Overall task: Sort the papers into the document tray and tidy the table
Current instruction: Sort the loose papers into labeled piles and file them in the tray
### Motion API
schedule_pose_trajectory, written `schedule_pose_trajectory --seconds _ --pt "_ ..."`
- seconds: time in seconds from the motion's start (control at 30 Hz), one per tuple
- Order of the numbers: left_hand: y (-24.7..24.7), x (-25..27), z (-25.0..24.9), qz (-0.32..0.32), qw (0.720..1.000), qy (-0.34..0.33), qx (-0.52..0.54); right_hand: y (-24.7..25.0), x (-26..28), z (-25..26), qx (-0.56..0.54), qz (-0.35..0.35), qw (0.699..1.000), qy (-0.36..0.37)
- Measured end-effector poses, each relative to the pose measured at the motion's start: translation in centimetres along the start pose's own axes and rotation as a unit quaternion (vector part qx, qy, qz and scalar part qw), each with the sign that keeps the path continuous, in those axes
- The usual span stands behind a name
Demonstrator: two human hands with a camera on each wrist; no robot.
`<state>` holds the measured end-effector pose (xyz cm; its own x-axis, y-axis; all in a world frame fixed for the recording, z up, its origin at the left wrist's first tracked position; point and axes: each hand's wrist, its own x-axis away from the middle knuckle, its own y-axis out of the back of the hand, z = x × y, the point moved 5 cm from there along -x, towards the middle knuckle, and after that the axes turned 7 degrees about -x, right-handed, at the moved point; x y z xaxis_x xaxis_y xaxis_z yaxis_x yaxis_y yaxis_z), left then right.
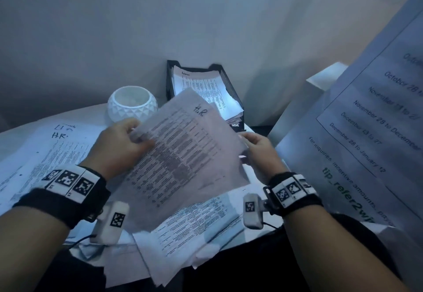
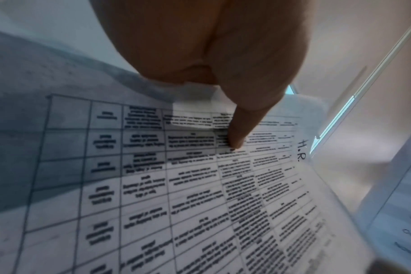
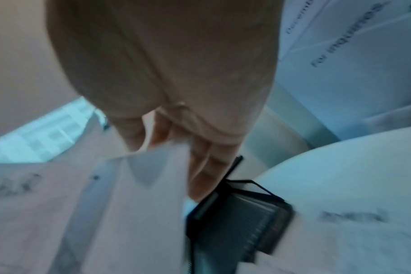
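A printed table sheet marked "H.R." (image 1: 183,152) is held up above the table between both hands. My left hand (image 1: 123,143) pinches its left edge, thumb on the printed face (image 2: 237,133). My right hand (image 1: 256,147) grips the right edge, fingers curled behind the paper (image 3: 207,166). Beyond the sheet stands the black mesh document tray (image 1: 231,90), holding a stack of printed papers (image 1: 201,85). More loose papers (image 1: 57,149) lie spread over the table under and left of my hands; another pile (image 1: 194,227) hangs over the front edge.
A white faceted bowl (image 1: 132,104) sits left of the tray. A large printed notice with dates (image 1: 366,131) leans at the right, close to my right arm. The wall stands just behind the tray.
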<state>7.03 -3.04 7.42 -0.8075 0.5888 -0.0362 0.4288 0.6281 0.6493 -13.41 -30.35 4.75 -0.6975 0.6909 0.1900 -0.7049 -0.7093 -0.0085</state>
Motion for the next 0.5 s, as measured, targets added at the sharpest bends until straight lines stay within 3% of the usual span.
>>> schedule_pose_trajectory --seconds 0.07,0.2,0.43,0.5 --pt "0.4 -0.1 0.6 -0.012 1.0 0.016 -0.018 2.1 -0.9 -4.1 0.089 -0.069 0.99 -0.085" --pt "1.4 -0.4 2.1 -0.005 0.998 0.052 -0.036 4.5 -0.2 -11.3 0.338 -0.055 0.908 -0.24" --pt "2.3 -0.2 3.5 0.008 0.996 0.067 -0.06 3.7 1.0 -16.3 0.465 -0.069 0.836 -0.284" --pt "2.4 -0.1 3.6 0.015 0.996 0.067 -0.061 3.4 1.0 -16.4 0.457 -0.091 0.846 -0.259"
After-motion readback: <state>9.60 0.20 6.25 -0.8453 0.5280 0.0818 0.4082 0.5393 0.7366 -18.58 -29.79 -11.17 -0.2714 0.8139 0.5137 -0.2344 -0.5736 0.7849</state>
